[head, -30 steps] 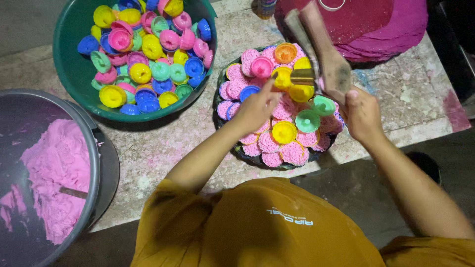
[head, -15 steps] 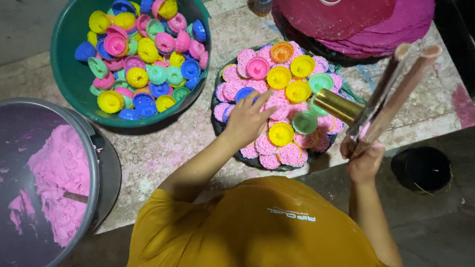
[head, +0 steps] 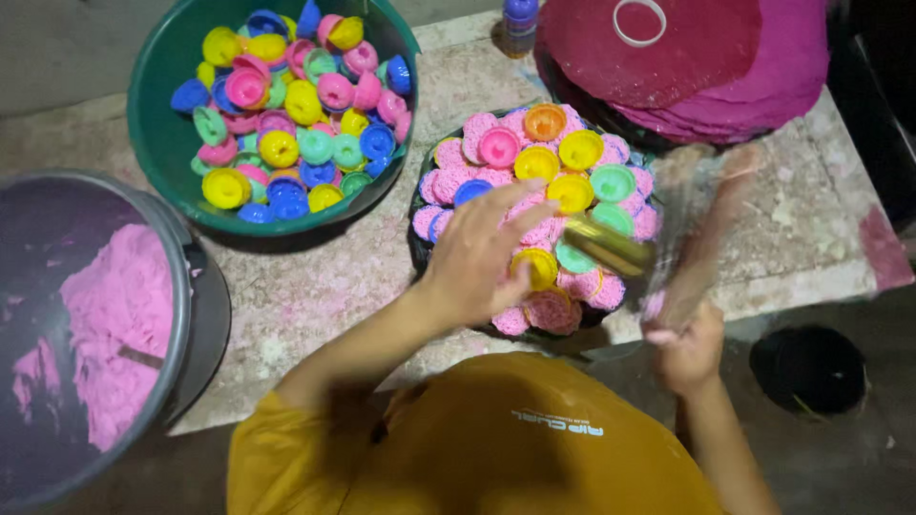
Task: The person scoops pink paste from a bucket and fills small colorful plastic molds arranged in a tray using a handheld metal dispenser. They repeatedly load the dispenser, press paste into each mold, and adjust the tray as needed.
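My left hand (head: pixel 477 257) lies flat with fingers spread over a dark round tray (head: pixel 414 250), touching the pink ridged dough pieces (head: pixel 551 310) and coloured plastic cup moulds (head: pixel 572 191) packed on it. My right hand (head: pixel 682 355), at the table's near edge, grips the two long pink handles (head: pixel 711 224) of a brass press tool (head: pixel 607 246). The tool is motion-blurred, and its brass barrel points left over the tray, close to my left fingertips.
A green basin (head: pixel 143 124) full of coloured moulds stands at the back left. A grey bucket (head: pixel 186 315) with pink dough (head: pixel 105 324) is at the left. A stack of pink discs (head: pixel 706 67) bearing a white ring (head: pixel 639 21) sits behind the tray, beside a small bottle (head: pixel 520 19). A black round container (head: pixel 806 367) is below the table edge.
My right hand drew back from over the tray to the table's near edge, swinging the press tool's handles upright. My left hand stayed over the tray, spreading its fingers.
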The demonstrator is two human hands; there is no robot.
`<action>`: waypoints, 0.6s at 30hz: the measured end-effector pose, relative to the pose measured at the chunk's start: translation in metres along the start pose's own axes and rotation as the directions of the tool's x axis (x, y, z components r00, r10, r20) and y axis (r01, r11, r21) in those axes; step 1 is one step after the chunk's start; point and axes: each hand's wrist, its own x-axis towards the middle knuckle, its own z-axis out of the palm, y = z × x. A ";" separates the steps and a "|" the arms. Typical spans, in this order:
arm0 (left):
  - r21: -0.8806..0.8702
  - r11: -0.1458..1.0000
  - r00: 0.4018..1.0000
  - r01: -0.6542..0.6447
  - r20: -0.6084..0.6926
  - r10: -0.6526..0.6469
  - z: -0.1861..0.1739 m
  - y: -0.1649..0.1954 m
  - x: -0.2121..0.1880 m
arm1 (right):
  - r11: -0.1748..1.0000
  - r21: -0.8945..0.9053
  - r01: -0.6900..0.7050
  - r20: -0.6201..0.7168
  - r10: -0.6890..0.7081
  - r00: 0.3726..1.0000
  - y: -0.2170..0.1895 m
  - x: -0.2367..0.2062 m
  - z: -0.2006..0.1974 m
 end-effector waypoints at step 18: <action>0.094 0.933 0.799 0.348 0.491 -0.348 -0.159 0.156 -0.122 | 0.864 0.440 0.245 0.884 -0.370 -0.284 -0.198 0.123 0.149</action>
